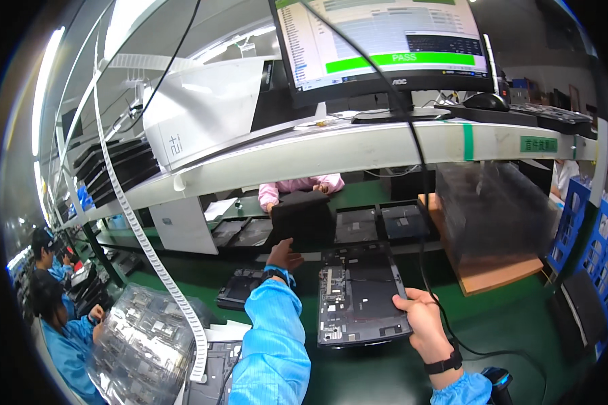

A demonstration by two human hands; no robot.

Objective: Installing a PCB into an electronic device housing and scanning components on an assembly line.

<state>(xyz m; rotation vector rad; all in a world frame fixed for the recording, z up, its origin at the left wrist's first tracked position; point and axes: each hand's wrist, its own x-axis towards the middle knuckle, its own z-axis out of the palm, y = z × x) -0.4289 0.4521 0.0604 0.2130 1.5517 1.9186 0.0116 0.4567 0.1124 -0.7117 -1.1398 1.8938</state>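
Note:
My right hand [420, 312] grips the right edge of an opened tablet [361, 297], thumb on top. The tablet lies tilted over the green bench, with a circuit board along its left side and a black battery area beside it. My left hand [285, 255] reaches forward past the tablet's far left corner, fingers stretched out and apart, nothing visible in them. A second, smaller-looking opened device [239, 288] lies on the bench to the left of my left wrist. Just beyond my left hand stands a black panel [302, 221], its lower part near my fingertips.
Black trays [355, 225] line the far side, where a person in pink sleeves [270, 196] works. A monitor [385, 47] stands on the shelf [385, 143]. Clear plastic trays [145, 341] with boards sit left, stacked dark trays [496, 212] right. A black cable [420, 175] hangs down centrally.

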